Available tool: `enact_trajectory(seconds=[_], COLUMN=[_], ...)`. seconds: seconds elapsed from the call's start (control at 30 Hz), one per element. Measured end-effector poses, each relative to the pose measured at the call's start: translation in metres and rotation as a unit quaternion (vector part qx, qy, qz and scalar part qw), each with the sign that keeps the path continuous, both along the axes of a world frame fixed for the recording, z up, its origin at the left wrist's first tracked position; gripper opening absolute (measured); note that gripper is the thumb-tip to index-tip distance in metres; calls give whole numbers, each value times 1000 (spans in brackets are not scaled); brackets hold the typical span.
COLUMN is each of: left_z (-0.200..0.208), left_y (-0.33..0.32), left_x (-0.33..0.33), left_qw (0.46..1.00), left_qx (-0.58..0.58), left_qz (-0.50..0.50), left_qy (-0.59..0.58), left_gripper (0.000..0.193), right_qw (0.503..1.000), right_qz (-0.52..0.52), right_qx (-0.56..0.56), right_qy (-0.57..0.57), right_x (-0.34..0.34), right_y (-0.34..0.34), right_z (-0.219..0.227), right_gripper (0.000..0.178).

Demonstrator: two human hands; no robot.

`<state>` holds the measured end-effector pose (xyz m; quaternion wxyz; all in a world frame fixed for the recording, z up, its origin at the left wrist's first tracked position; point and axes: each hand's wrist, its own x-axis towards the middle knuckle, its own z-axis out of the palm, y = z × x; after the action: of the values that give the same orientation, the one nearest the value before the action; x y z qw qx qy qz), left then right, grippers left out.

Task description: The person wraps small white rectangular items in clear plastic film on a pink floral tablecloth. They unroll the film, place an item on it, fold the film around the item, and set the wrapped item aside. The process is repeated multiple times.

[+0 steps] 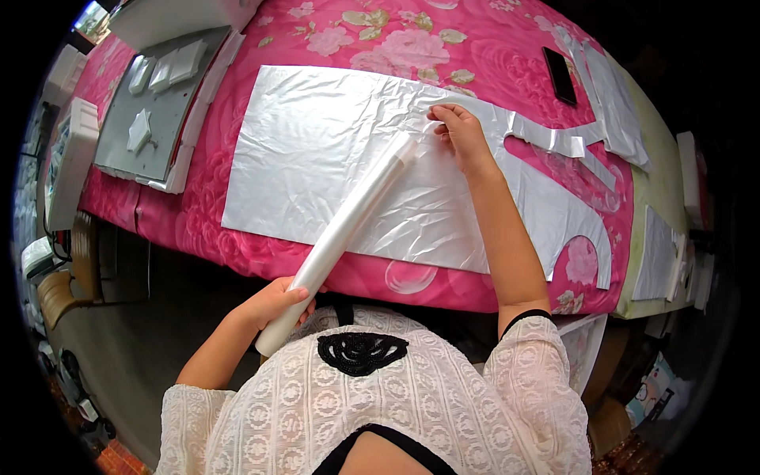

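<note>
My left hand (277, 303) is wrapped around the lower end of a long white roll of plastic film (342, 234). The roll slants up and to the right, over a silvery-white plastic apron (297, 150) spread on the table. Just right of the roll's far end, my right hand (461, 136) hovers with its fingers bent and apart, and I see nothing between them. Creases run across the apron under that hand. Its curved cut-outs and straps lie toward the right.
A pink floral cloth (198, 198) covers the table. At the far right lie a black phone (560, 76) and folded plastic sheets (613, 103). A grey board (162, 99) with small white packets stands at the left, beside a white foam box (73, 162). A wooden chair (67, 289) is lower left.
</note>
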<state>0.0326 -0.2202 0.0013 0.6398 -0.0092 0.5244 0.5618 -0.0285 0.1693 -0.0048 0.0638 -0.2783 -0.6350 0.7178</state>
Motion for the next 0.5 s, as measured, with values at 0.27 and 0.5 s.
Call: enact_trajectory(seconds=[0.27,0.5], left_z=[-5,-8], left_y=[-5,-6], left_x=[5,10], left_qw=[1000,999], left_qx=[13,14], left_qz=[2,0], left_qy=[-20,29], left_gripper=[62,66], right_qw=[949,939], right_qz=[284,330], right_qx=[56,77], right_qy=[-127,-67], right_x=[2,6], right_y=[-14,-14], right_z=[16,12], right_gripper=[25,21])
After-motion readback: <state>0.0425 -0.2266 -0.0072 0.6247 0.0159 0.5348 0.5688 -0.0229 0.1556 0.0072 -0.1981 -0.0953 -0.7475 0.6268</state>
